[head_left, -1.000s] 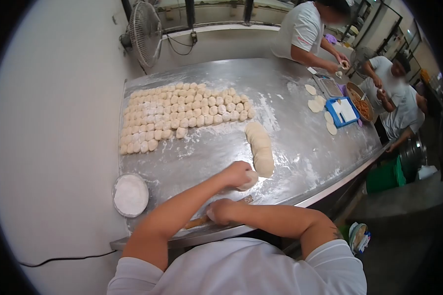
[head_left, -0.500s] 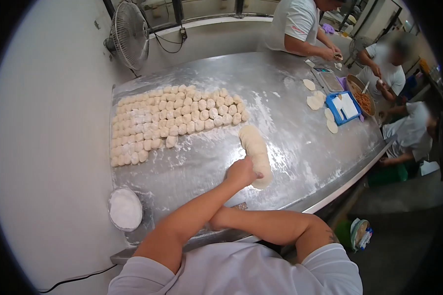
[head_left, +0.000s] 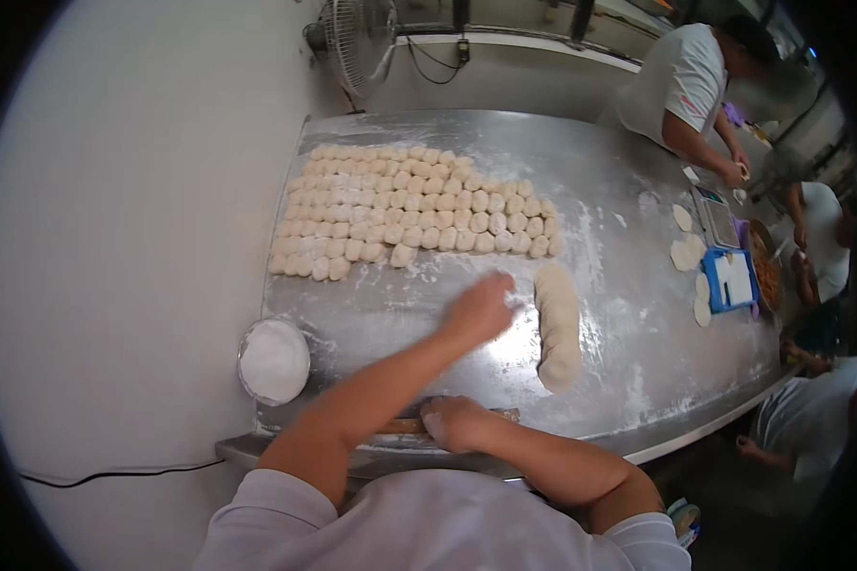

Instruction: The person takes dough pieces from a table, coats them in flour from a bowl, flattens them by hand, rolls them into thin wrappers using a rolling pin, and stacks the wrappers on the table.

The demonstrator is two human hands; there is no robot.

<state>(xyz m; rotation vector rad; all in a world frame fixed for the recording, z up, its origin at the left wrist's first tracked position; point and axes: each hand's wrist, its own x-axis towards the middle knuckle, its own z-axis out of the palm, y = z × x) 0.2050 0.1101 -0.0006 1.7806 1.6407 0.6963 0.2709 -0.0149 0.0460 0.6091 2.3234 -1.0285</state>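
My left hand (head_left: pixel 486 306) is over the steel table, between the dough balls (head_left: pixel 438 205) and a row of overlapping flat dough rounds (head_left: pixel 558 328). Its fingers are apart, slightly blurred, with nothing visible in them. Close to the table's near edge, my right hand (head_left: pixel 455 423) is closed on a wooden rolling pin (head_left: pixel 400 426), whose ends show on both sides of the hand. The dough balls lie packed in rows, some dusted with flour, and one (head_left: pixel 403 256) sticks out at the near side.
A bowl of flour (head_left: pixel 274 362) stands at the left. At the right are loose dough rounds (head_left: pixel 686 253), a scale (head_left: pixel 717 221), a blue tray (head_left: pixel 730 281) and a pan of filling (head_left: pixel 765 271). A co-worker (head_left: pixel 686 86) stands at the far side; others are at the right.
My left hand held a dough round, reached the near end of the overlapping row, and has since moved away from it, empty. My right hand stays by the rolling pin. The view has shifted.
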